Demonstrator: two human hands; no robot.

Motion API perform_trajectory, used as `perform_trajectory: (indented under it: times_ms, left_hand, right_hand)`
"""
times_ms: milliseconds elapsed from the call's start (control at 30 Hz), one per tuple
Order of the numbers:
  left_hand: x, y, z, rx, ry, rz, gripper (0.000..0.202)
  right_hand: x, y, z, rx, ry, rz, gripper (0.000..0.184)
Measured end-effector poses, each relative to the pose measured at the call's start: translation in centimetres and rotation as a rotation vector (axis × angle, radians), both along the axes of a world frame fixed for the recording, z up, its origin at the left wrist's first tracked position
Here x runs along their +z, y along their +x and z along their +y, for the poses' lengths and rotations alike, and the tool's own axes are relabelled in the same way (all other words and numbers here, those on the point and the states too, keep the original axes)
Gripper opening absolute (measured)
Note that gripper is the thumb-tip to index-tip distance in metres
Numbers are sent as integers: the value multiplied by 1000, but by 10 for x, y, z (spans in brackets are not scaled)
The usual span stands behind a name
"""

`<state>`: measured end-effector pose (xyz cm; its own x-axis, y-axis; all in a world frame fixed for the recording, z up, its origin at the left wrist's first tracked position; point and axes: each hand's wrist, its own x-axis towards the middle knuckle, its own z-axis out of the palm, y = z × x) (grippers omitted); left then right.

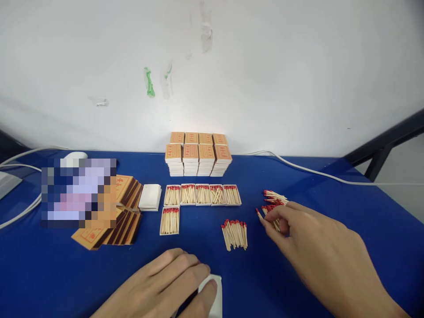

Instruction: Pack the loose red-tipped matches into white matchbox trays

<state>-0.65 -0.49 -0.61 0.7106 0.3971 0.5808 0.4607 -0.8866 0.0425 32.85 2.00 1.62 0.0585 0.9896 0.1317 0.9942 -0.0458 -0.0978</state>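
Note:
At the bottom of the head view my left hand [172, 282] is closed on a white matchbox tray [217, 293]; the fingers hide much of it, so its inside cannot be seen well. My right hand [318, 247] pinches a match [259, 214] with a red head between thumb and forefinger. It is over a loose heap of matches [276, 201], partly covered by the fingers. Between the hands lies a small bunch of matches [234, 234], heads pointing away from me. Farther off, a row of match-filled trays [188, 194] sits on the blue table, with one filled tray [170, 221] in front.
Stacked matchboxes [198, 161] stand against the white wall. To the left are white trays [150, 197] in a stack and a spread of orange matchbox sleeves [124, 225]. A blurred-out object [82, 190] is beside the sleeves. White cables [304, 172] run along the table's back.

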Motion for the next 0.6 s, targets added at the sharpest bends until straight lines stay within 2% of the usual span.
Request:
perform_trajectory:
  times_ms: [133, 333, 500, 600]
  left_hand:
    - [0, 1, 1, 1, 8, -45, 43]
    - [-1, 1, 2, 7, 13, -26, 43]
    - [1, 2, -3, 17, -17, -19, 44]
    - [1, 2, -7, 48, -57, 18, 43]
  right_hand:
    - [4, -5, 1, -5, -53, 32, 39]
    - [10, -13, 3, -13, -137, 99, 23]
    - [10, -12, 4, 4, -117, 184, 23]
    - [11, -15, 4, 11, -178, 285, 22]
